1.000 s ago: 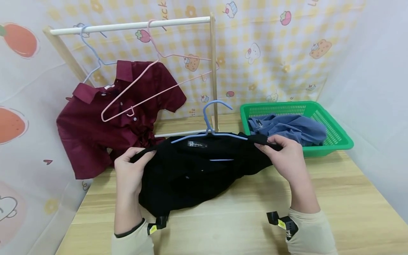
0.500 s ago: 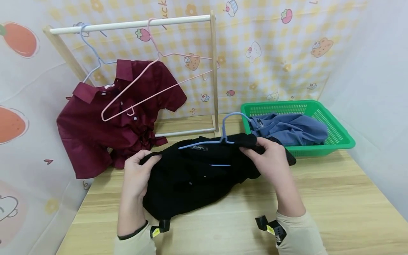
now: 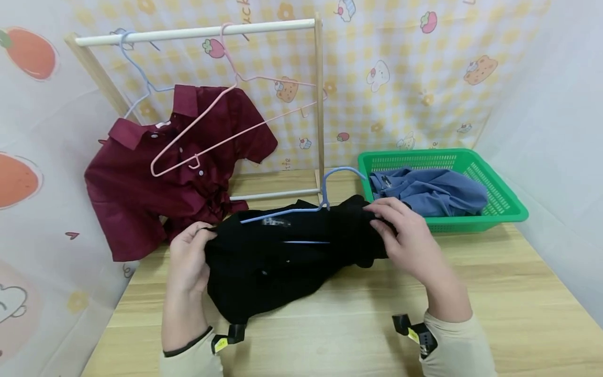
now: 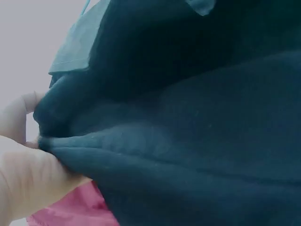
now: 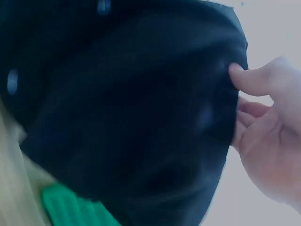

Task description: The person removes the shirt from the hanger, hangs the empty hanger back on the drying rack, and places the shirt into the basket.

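To seat the black shirt (image 3: pixel 278 277) well on the blue hanger (image 3: pixel 282 212), level shoulders and a gentle outward pull along both hanger arms seem best. The shirt is above the table (image 3: pixel 330 340), near and left of the green basket (image 3: pixel 471 220). The left hand (image 3: pixel 188 259) pinches its left shoulder, thumb against fingers; the right hand (image 3: pixel 410 238), fingers bent, pinches the right.

Held shirt (image 3: pixel 278 275) before rack (image 3: pixel 320 110)
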The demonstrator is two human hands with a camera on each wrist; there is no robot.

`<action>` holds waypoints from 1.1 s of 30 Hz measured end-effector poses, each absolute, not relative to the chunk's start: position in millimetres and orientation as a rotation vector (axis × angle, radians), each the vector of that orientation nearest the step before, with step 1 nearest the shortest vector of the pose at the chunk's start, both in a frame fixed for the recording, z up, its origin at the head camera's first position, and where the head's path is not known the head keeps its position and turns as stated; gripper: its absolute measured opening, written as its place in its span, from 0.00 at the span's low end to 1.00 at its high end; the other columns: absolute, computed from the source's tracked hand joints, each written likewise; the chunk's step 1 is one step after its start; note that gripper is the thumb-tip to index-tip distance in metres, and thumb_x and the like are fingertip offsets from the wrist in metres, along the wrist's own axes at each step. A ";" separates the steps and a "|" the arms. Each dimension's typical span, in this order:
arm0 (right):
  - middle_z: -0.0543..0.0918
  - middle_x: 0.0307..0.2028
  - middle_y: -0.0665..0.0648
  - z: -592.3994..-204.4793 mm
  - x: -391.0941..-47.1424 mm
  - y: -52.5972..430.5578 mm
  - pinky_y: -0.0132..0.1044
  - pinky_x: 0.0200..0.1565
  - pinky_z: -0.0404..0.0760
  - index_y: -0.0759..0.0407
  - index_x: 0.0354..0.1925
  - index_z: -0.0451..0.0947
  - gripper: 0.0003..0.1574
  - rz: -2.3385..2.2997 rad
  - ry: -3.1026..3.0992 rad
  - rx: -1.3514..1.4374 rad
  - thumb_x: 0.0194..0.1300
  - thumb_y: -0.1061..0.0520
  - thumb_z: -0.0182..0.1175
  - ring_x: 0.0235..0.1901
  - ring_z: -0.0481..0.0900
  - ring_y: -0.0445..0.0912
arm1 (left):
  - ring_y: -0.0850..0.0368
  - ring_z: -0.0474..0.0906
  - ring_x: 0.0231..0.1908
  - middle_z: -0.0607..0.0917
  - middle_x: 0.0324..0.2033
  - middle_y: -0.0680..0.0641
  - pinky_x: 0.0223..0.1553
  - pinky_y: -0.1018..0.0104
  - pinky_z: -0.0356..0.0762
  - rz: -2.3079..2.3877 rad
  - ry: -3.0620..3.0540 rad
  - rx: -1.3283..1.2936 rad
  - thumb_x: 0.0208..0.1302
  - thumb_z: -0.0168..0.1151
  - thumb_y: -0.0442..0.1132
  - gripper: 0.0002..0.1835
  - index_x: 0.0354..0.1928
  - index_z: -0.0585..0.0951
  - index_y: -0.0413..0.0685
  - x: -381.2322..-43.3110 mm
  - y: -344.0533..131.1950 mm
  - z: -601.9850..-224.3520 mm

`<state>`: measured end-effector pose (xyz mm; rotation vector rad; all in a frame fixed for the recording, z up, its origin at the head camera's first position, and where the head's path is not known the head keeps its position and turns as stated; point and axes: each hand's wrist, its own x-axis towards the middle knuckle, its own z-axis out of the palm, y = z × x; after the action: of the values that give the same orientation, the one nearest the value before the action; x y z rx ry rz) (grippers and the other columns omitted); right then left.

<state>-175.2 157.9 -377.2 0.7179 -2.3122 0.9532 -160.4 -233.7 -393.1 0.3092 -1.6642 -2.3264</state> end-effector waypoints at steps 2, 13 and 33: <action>0.89 0.43 0.53 -376.8 -175.9 163.5 0.38 0.45 0.81 0.56 0.46 0.89 0.08 0.847 -2.391 0.641 0.70 0.65 0.69 0.42 0.85 0.48 | 0.62 0.76 0.36 0.79 0.35 0.54 0.38 0.72 0.80 -2.399 -1.561 0.271 0.71 0.44 0.22 0.21 0.24 0.79 0.47 -156.9 -238.6 -389.9; 0.85 0.37 0.66 -392.4 -182.2 170.7 0.60 0.46 0.81 0.60 0.49 0.79 0.47 0.791 -2.932 0.009 0.78 0.20 0.41 0.44 0.84 0.65 | 0.62 0.80 0.39 0.81 0.37 0.55 0.43 0.71 0.83 -2.571 -1.392 0.184 0.70 0.40 0.20 0.22 0.28 0.80 0.47 -152.6 -238.3 -387.4; 0.77 0.59 0.67 -369.8 -166.5 123.7 0.59 0.62 0.75 0.64 0.66 0.74 0.34 1.218 -2.466 0.231 0.87 0.39 0.43 0.56 0.77 0.60 | 0.63 0.76 0.36 0.77 0.32 0.57 0.41 0.72 0.79 -2.545 -1.521 0.219 0.70 0.41 0.22 0.20 0.22 0.70 0.51 -163.2 -218.0 -390.9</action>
<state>-166.5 123.7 -369.8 0.2310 -2.4660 1.2178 -163.2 -218.0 -390.9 0.2192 -1.5214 -2.5454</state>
